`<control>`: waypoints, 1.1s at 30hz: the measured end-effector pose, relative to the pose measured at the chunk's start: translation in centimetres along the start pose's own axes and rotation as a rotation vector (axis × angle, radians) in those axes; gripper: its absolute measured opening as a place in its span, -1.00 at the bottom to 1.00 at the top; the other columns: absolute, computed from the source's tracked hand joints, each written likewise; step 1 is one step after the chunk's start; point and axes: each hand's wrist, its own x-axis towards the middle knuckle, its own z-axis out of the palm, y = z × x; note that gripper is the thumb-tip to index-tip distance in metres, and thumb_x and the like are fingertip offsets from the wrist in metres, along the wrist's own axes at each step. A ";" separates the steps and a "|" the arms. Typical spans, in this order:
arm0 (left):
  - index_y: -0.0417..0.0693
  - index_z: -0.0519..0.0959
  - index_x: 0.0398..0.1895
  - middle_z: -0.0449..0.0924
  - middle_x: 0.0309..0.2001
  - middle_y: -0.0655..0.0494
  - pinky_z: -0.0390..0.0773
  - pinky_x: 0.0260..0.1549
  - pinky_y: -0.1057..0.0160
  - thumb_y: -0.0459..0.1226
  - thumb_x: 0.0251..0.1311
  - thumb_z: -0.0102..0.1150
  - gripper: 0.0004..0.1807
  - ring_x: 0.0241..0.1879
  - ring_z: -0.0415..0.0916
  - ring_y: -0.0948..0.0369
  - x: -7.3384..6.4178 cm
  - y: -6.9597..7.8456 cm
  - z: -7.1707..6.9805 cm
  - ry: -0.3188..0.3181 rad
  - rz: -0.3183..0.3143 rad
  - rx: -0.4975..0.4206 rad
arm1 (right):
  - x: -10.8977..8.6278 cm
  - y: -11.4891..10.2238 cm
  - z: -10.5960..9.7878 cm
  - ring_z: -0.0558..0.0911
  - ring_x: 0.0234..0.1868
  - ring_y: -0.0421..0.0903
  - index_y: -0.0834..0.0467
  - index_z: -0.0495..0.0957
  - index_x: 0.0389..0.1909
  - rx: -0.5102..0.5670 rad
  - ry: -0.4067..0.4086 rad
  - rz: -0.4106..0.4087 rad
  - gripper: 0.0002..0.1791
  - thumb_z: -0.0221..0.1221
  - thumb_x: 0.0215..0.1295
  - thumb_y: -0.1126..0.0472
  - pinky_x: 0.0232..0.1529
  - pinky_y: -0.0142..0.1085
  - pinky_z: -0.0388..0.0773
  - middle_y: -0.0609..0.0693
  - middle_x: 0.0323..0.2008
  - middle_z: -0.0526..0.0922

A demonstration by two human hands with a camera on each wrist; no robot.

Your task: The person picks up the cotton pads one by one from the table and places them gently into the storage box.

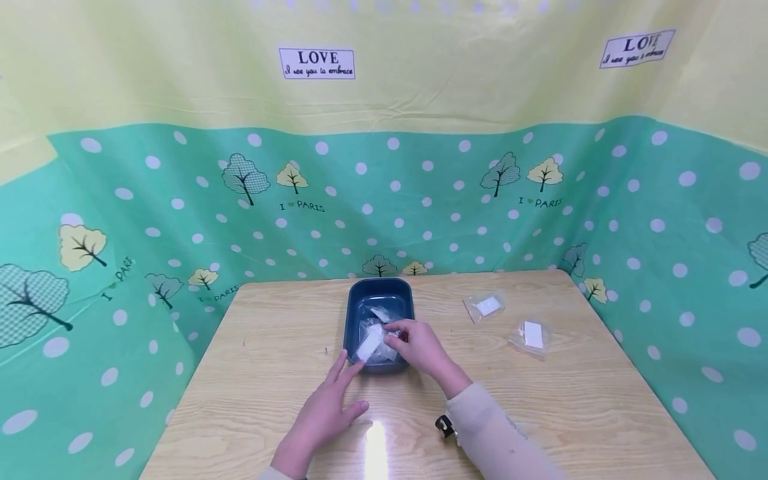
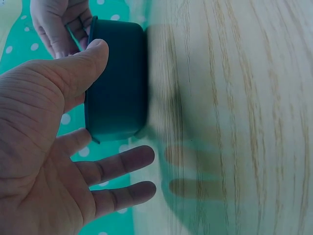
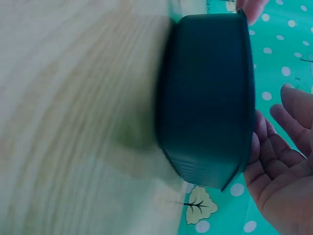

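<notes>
A dark blue rectangular tub (image 1: pixel 351 320) stands on the table with several clear plastic bags inside, one showing a white card (image 1: pixel 370 342). My left hand (image 1: pixel 323 408) is at the tub's near left corner, fingers spread, one fingertip right at the card's lower end. In the left wrist view its thumb (image 2: pixel 85 66) is extended beside the tub's wall and two fingers are straight. My right hand (image 1: pixel 422 347) reaches over the right rim, fingers loosely bent above the bags. The right wrist view shows no thing in its palm (image 3: pixel 288 196); its fingertips are partly hidden behind the rim.
Two clear bags with white cards lie on the table to the right, one farther back (image 1: pixel 487 305) and one nearer (image 1: pixel 533 335). A small black object (image 1: pixel 445 426) is by the right sleeve. A green dotted curtain (image 1: pixel 420 220) surrounds the wooden table (image 1: pixel 270 333).
</notes>
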 end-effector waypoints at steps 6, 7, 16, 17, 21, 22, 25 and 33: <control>0.14 0.34 0.64 -0.04 0.75 -0.15 0.64 0.19 -0.42 -0.01 0.29 0.48 -0.13 0.39 0.50 -0.38 -0.1 0.1 -0.1 0.003 0.000 0.001 | -0.2 0.0 0.1 0.62 -0.21 -0.17 0.13 0.76 0.13 -0.004 0.006 -0.011 -0.69 0.34 0.49 0.09 -0.28 -0.41 0.63 0.01 -0.08 0.81; 0.13 0.34 0.64 -0.04 0.75 -0.15 0.64 0.19 -0.42 -0.01 0.30 0.48 -0.13 0.39 0.50 -0.38 -0.1 0.1 -0.1 0.002 0.001 0.000 | -0.2 0.1 0.1 0.62 -0.21 -0.17 0.12 0.76 0.13 -0.006 0.005 -0.009 -0.69 0.33 0.49 0.08 -0.27 -0.41 0.64 0.00 -0.08 0.81; 0.14 0.33 0.64 -0.05 0.76 -0.15 0.64 0.19 -0.42 -0.01 0.31 0.47 -0.14 0.38 0.50 -0.38 -0.1 0.1 -0.1 -0.003 0.000 -0.002 | -0.4 0.6 0.0 0.67 -0.13 -0.14 0.11 0.76 0.12 0.062 0.005 0.008 -0.70 0.32 0.51 0.07 -0.17 -0.35 0.71 0.00 -0.04 0.81; 0.14 0.33 0.64 -0.05 0.76 -0.15 0.64 0.19 -0.43 -0.02 0.31 0.47 -0.13 0.38 0.51 -0.39 -0.1 0.0 -0.1 -0.002 0.001 0.000 | -0.4 0.8 -0.1 0.67 -0.12 -0.15 0.11 0.76 0.11 0.074 0.008 0.009 -0.70 0.31 0.51 0.06 -0.16 -0.36 0.71 -0.01 -0.04 0.81; 0.14 0.33 0.64 -0.04 0.75 -0.16 0.63 0.20 -0.42 -0.01 0.30 0.47 -0.13 0.37 0.51 -0.39 -0.1 0.0 -0.1 0.003 0.005 0.003 | -0.4 1.3 -1.0 0.67 -0.12 -0.17 0.11 0.77 0.09 0.124 0.040 0.027 -0.72 0.30 0.53 0.06 -0.13 -0.36 0.71 -0.04 -0.07 0.82; 0.14 0.33 0.64 -0.04 0.75 -0.16 0.63 0.20 -0.42 -0.01 0.30 0.47 -0.13 0.37 0.51 -0.39 -0.1 0.0 -0.1 0.004 0.006 0.002 | -0.4 1.5 -1.4 0.67 -0.14 -0.16 0.12 0.77 0.08 0.131 0.051 0.031 -0.72 0.30 0.53 0.07 -0.15 -0.34 0.71 -0.03 -0.09 0.82; 0.13 0.33 0.64 -0.04 0.75 -0.16 0.62 0.21 -0.43 0.00 0.30 0.47 -0.13 0.37 0.51 -0.39 -0.1 -0.1 0.0 0.006 0.009 0.003 | -0.3 2.6 -3.1 0.68 -0.16 -0.16 0.14 0.78 0.06 0.107 0.083 0.047 -0.74 0.33 0.50 0.10 -0.16 -0.33 0.71 -0.03 -0.13 0.82; 0.13 0.33 0.64 -0.04 0.75 -0.16 0.61 0.22 -0.44 0.01 0.29 0.48 -0.12 0.40 0.48 -0.40 0.0 -0.1 0.0 0.000 0.009 0.003 | 0.5 9.5 -9.5 0.75 0.02 0.06 0.22 0.69 0.21 -0.179 0.103 0.132 -0.66 0.26 0.54 0.16 0.06 -0.06 0.79 0.19 0.10 0.79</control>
